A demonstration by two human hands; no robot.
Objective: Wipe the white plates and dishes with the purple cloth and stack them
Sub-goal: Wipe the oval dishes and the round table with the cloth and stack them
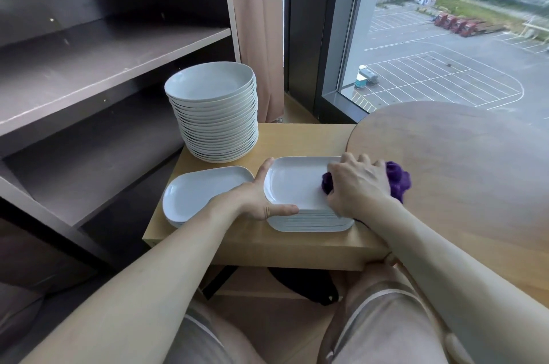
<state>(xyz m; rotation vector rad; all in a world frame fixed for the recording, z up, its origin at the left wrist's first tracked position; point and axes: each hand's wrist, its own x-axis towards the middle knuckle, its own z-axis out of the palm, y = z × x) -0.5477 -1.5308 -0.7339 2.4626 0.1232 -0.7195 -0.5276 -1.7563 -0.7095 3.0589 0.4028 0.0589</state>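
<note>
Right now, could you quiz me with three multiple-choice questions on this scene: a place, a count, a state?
1. The tall stack stands on the table: A) back left B) front right C) middle.
2. Stacks of white dishes: A) two B) three C) five.
3. The cloth is: A) spread flat B) bunched in the right hand C) folded.

Answers: 1 A, it rises at the far left corner. 2 B, there are the tall stack, the low left stack and the right stack. 3 B, the hand grips it on the top plate.
</note>
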